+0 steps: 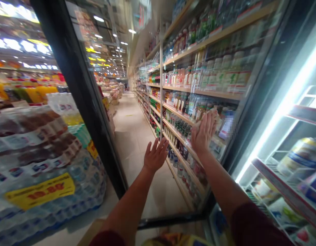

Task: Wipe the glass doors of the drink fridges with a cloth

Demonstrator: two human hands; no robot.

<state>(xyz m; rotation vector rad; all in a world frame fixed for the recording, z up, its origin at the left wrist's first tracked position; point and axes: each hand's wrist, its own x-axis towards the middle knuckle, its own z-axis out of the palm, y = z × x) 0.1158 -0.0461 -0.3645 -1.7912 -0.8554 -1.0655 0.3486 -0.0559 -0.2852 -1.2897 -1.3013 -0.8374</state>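
Before me is a glass door (137,191) in a dark frame (82,92); shelves show through the pane. My right hand (202,133) presses a crumpled pale cloth (213,117) flat to the glass, near the door's right side. The fingers lie close together over the cloth and hide part of it. Lower and to the left, my left hand (156,155) is held up at the pane with fingers spread and nothing in it. Whether its palm touches the glass I cannot tell. Just right of the cloth is a blurred white and blue label (226,125).
On the right, a lit cooler holds packaged goods on wire shelves (273,164). Stacked bottle packs (40,150) with a yellow price sign (41,191) stand at left. Beyond the glass, bottle shelves (206,90) line an aisle (129,118). A colourful package (175,239) is at the bottom edge.
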